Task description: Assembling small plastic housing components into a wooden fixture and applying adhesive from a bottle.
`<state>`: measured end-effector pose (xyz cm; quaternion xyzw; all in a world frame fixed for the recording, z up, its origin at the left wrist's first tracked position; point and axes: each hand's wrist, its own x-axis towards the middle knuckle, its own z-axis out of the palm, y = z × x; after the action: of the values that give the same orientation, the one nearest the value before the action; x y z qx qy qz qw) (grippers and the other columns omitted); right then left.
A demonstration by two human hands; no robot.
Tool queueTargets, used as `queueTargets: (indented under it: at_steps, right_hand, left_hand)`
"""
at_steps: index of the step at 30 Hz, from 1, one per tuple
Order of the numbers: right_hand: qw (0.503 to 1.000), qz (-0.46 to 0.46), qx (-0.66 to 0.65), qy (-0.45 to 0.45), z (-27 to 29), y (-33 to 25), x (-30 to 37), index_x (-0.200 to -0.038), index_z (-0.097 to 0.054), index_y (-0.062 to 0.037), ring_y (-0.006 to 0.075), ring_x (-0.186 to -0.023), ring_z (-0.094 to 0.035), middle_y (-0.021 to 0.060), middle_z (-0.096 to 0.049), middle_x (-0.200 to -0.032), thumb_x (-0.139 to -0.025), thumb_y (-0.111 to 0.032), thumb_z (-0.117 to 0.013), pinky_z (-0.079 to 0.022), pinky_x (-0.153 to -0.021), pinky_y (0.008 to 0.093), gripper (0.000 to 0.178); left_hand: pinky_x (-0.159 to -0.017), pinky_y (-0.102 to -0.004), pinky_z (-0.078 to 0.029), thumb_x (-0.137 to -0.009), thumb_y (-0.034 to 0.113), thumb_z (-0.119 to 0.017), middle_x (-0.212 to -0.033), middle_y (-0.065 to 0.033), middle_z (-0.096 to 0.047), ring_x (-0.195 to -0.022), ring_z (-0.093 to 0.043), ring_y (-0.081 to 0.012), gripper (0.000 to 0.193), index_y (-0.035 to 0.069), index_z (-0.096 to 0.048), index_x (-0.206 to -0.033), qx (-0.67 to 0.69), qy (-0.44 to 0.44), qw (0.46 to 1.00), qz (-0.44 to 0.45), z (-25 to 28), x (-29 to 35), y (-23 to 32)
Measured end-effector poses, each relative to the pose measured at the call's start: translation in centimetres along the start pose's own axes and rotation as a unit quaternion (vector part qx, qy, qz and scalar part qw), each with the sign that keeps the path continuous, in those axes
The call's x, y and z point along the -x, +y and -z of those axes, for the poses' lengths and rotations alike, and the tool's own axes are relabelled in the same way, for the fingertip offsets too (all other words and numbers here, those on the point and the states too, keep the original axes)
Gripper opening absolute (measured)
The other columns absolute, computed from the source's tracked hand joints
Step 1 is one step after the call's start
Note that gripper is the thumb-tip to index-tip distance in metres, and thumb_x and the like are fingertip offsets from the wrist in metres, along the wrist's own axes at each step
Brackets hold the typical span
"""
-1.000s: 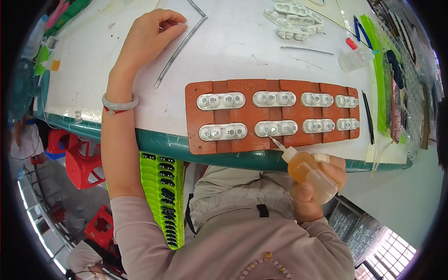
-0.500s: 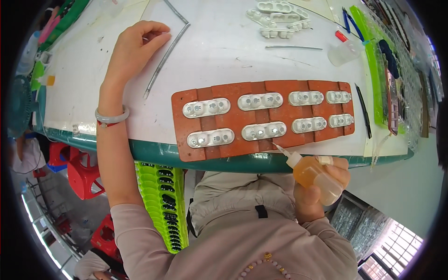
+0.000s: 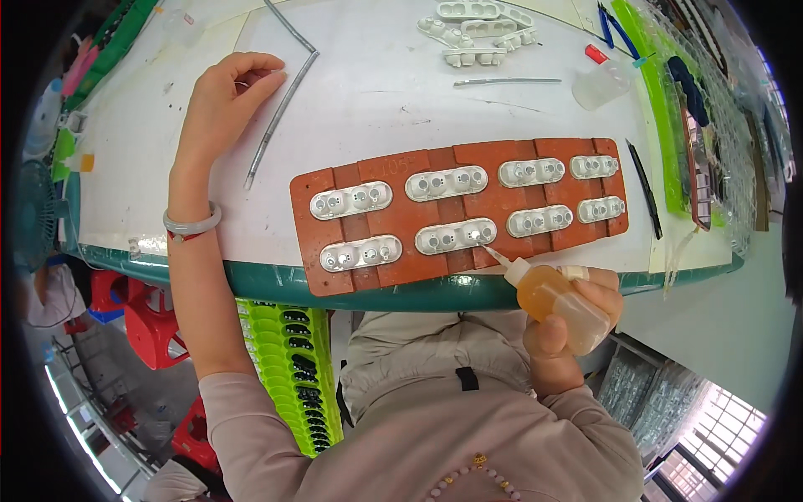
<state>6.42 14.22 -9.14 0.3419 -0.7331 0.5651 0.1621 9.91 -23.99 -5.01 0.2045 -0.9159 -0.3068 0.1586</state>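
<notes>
My right hand is wrapped round a soft squeeze bottle with amber liquid in it. The bottle's thin nozzle points up and left, its tip at the right part of a white oval piece in the near row. That piece sits on a reddish-brown slab, which carries two rows of such pieces with round silvery spots. My left hand rests on the table left of the slab, fingers loosely bent and thumb apart, nothing visible in it. Close to its fingertips lies a bent grey rod.
Several white moulded parts are grouped at the far side, with a thin grey rod nearby. At the right lie a clear bottle with a red band, blue-handled pliers, a black pen and a green tray.
The bottle's nozzle has moved from the slab's near edge up and left onto the white oval piece. My view has shifted slightly; my left hand keeps its place by the bent rod.
</notes>
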Motion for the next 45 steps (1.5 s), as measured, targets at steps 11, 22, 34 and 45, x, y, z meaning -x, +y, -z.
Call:
queueTargets:
  at_steps: [11, 22, 34, 45]
  right_hand:
    - [1.000, 0.000, 0.021, 0.012, 0.8, 0.3, 0.2, -0.099, -0.043, -0.0048, 0.0192, -0.077, -0.051, 0.0124, -0.048, -0.091, -0.079, -0.045, -0.057, -0.045, -0.068, 0.0291, 0.047]
    - [0.997, -0.023, -0.031, 0.064, 2.6, 0.8, -0.3, -0.101, -0.045, -0.0056, 0.0185, -0.079, -0.052, 0.0098, -0.050, -0.094, -0.073, -0.043, -0.068, -0.047, -0.067, 0.0296, 0.052]
    - [0.998, 0.005, -0.013, 0.068, 2.1, 1.3, -1.0, -0.097, -0.050, -0.0007, 0.0195, -0.077, -0.052, 0.0094, -0.056, -0.088, -0.071, -0.029, -0.070, -0.045, -0.064, 0.0281, 0.044]
    - [0.994, 0.002, 0.026, 0.105, 2.6, 1.4, -1.0, -0.096, -0.048, -0.0011, 0.0183, -0.075, -0.050, 0.0104, -0.052, -0.086, -0.072, -0.032, -0.063, -0.044, -0.064, 0.0279, 0.042]
  left_hand:
    - [-0.069, -0.0226, -0.046, -0.081, 0.015, -0.064, -0.084, -0.0041, -0.064, -0.076, -0.058, -0.0107, 0.019, 0.002, -0.065, -0.095, 0.010, 0.009, 1.000, -0.006, 0.0, 0.1, 0.0]
    - [-0.069, -0.0229, -0.045, -0.082, 0.015, -0.063, -0.086, -0.0041, -0.064, -0.075, -0.055, -0.0096, 0.020, 0.001, -0.065, -0.096, 0.010, 0.006, 1.000, 0.005, 0.1, -0.1, -0.1]
    - [-0.074, -0.0208, -0.044, -0.085, 0.013, -0.060, -0.089, -0.0036, -0.063, -0.078, -0.055, -0.0087, 0.020, 0.000, -0.063, -0.101, 0.010, -0.012, 0.999, 0.038, 0.2, -0.1, 0.0]
    - [-0.070, -0.0218, -0.044, -0.083, 0.013, -0.062, -0.085, -0.0036, -0.063, -0.074, -0.054, -0.0090, 0.020, 0.000, -0.064, -0.098, 0.029, -0.005, 0.999, 0.018, 0.1, -0.3, -0.4]
